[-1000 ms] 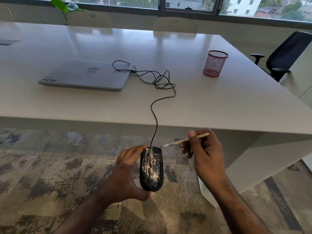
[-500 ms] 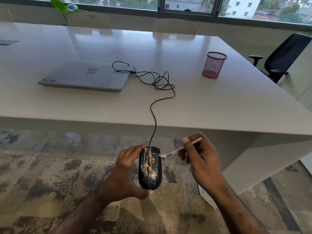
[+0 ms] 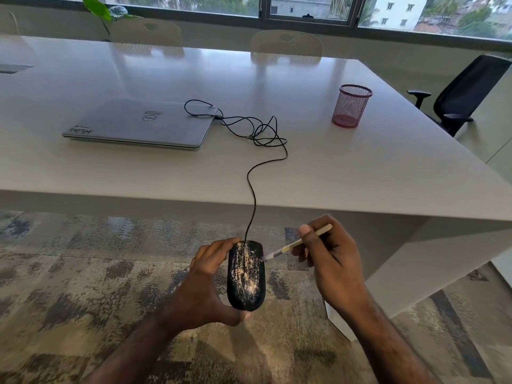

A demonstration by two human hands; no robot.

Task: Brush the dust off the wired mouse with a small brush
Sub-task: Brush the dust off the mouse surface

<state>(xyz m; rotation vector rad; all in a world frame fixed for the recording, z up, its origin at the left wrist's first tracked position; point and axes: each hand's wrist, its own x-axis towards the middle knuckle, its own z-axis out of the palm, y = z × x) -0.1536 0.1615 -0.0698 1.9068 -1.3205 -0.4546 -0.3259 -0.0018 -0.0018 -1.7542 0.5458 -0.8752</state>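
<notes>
A black wired mouse (image 3: 245, 275), streaked with pale dust, is held in the air in front of the table edge, above the carpet. My left hand (image 3: 210, 284) grips it from the left side, thumb under its near end. My right hand (image 3: 329, 256) holds a small brush (image 3: 297, 242) with a pale handle like a pen; its bristle tip touches the mouse's upper right edge. The mouse's black cable (image 3: 257, 151) runs up over the table edge, coils on the tabletop and reaches the laptop.
A closed silver laptop (image 3: 138, 123) lies on the white table (image 3: 360, 173). A red mesh pen cup (image 3: 351, 106) stands at the right. A black office chair (image 3: 465, 92) is beyond the table's right side; pale chairs stand along the far side. Patterned carpet (image 3: 83, 286) lies below.
The brush tip came down from just beside the mouse's top right onto its upper surface, then slid back to the right edge. My left hand keeps the mouse almost still.
</notes>
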